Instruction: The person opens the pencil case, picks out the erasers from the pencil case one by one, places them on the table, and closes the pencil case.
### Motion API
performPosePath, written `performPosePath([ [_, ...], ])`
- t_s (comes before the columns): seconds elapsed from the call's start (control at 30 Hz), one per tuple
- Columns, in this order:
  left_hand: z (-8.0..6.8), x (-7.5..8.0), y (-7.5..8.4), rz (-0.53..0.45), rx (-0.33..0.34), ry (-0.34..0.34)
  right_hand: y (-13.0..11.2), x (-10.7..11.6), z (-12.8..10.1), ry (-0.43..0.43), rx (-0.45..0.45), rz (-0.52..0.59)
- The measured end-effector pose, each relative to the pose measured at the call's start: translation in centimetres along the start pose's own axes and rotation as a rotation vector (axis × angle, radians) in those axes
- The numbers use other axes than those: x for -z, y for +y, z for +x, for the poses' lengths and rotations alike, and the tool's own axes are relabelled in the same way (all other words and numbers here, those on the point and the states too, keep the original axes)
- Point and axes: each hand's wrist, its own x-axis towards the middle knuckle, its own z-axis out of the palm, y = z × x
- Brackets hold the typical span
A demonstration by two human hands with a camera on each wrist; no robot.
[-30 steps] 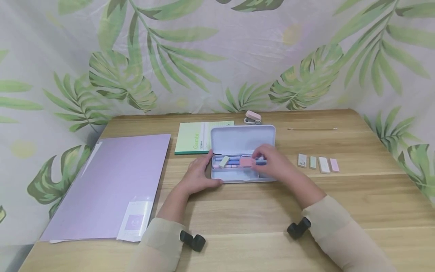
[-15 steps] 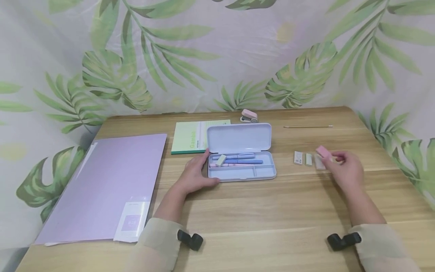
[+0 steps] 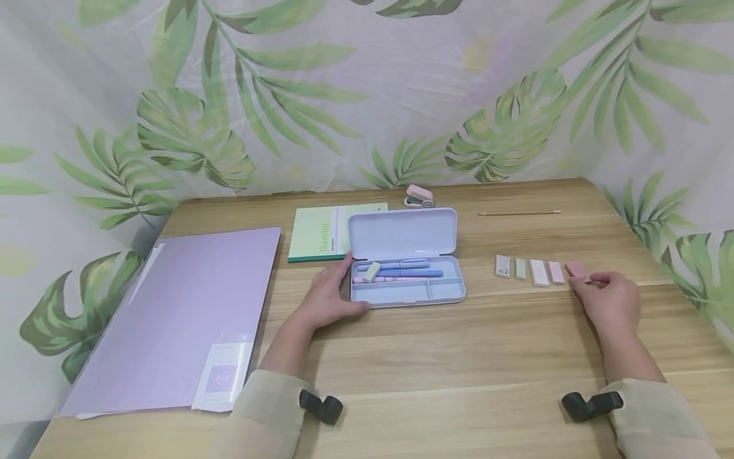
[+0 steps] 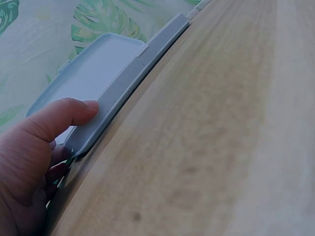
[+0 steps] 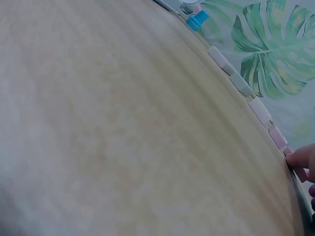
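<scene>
A light blue pencil case (image 3: 402,233) lies with its lid raised in the middle of the table. My left hand (image 3: 328,294) holds its left end, thumb on the front wall and fingers toward the back corner; the left wrist view shows the thumb (image 4: 74,115) bent onto the case. Inside are blue and pink pens (image 3: 413,273) and a pale green eraser (image 3: 372,271). Off to the right, my right hand (image 3: 612,303) pinches a deep pink eraser (image 3: 574,268) down at the table, beside a light pink eraser (image 3: 555,273). The fingers' far side is hidden.
Leftward from the light pink eraser stand a white eraser (image 3: 539,273), a green one and a printed white one (image 3: 503,266). A pencil (image 3: 518,213), pink stapler (image 3: 420,196) and green notebook (image 3: 312,233) lie behind. A purple folder (image 3: 189,312) covers the left side.
My right hand has carried the deep pink eraser from over the pencil case rightward, past the row, and lowered it at the row's right end. My left hand stays on the case.
</scene>
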Motion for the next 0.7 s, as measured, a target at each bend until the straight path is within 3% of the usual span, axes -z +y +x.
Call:
performPosePath([
  [0.13, -0.1, 0.0, 0.0, 0.002, -0.001, -0.002, -0.1, 0.0, -0.1, -0.023, 0.001, -0.019],
  [0.27, -0.1, 0.0, 0.0, 0.003, -0.002, -0.003, -1.1, -0.3, -0.6, -0.006, 0.07, 0.029],
  [0.4, -0.1, 0.0, -0.1, 0.004, -0.004, 0.002, -3.7, -1.6, -1.6, -0.03, 0.25, 0.096],
  [0.53, -0.1, 0.0, -0.1, -0.007, -0.001, 0.008, -7.4, -4.0, -2.9, -0.129, 0.455, 0.099],
  [0.7, -0.1, -0.1, -0.2, -0.022, 0.005, 0.008, -12.2, -8.2, -4.7, -0.265, 0.638, 0.086],
])
